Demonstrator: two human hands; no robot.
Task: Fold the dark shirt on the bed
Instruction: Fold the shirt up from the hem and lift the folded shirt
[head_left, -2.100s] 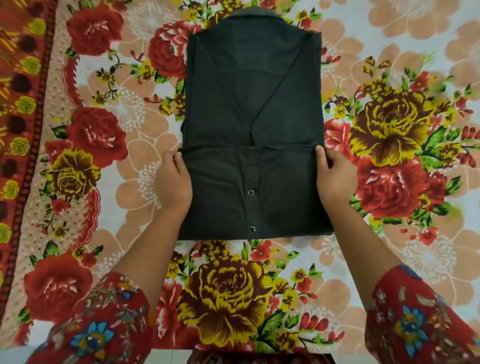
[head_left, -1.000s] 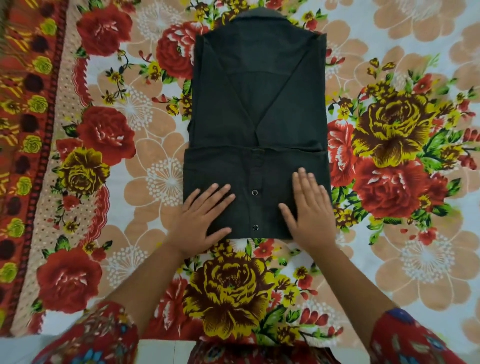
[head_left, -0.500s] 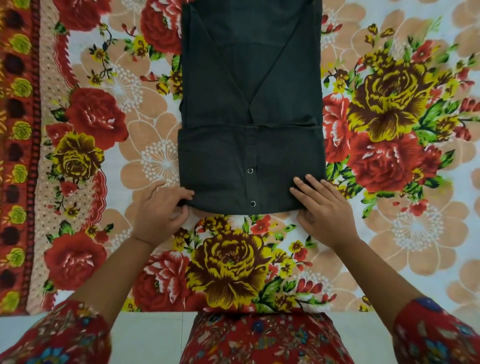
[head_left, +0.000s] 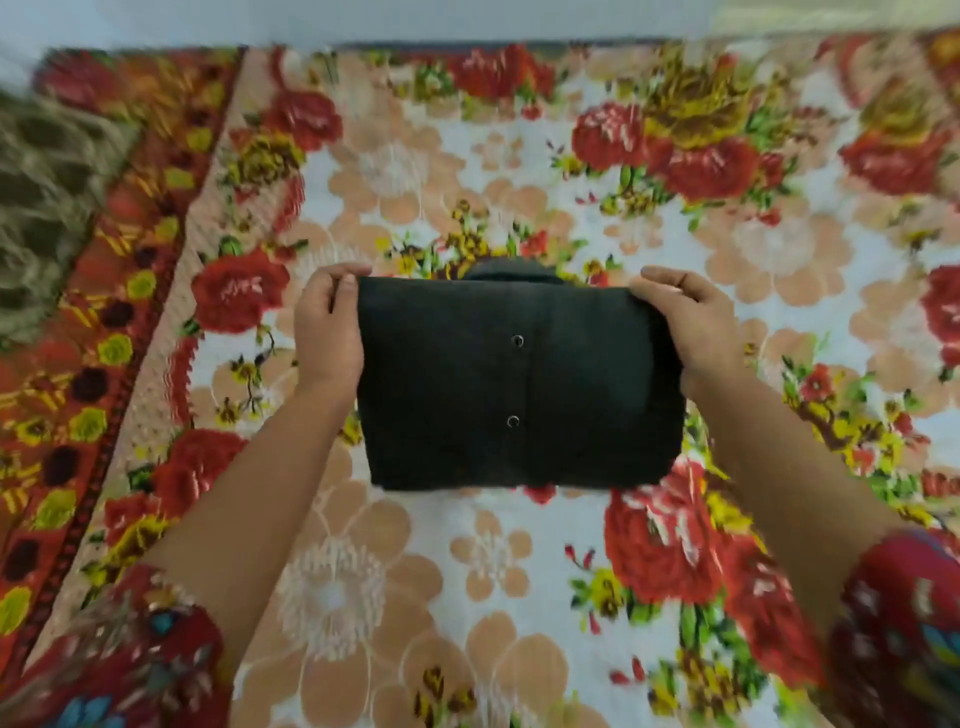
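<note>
The dark shirt (head_left: 519, 384) is now a compact rectangle between the two grips. Half a second ago it lay long, with both grips at its near hem. The left grip (head_left: 327, 332) and right grip (head_left: 685, 332) each pinch a far corner of the turned-over layer, and the collar (head_left: 511, 270) peeks out just beyond them. The shirt is on the bed (head_left: 467, 571), and the last fold looks nearly done; letting go and smoothing probably remain.
</note>
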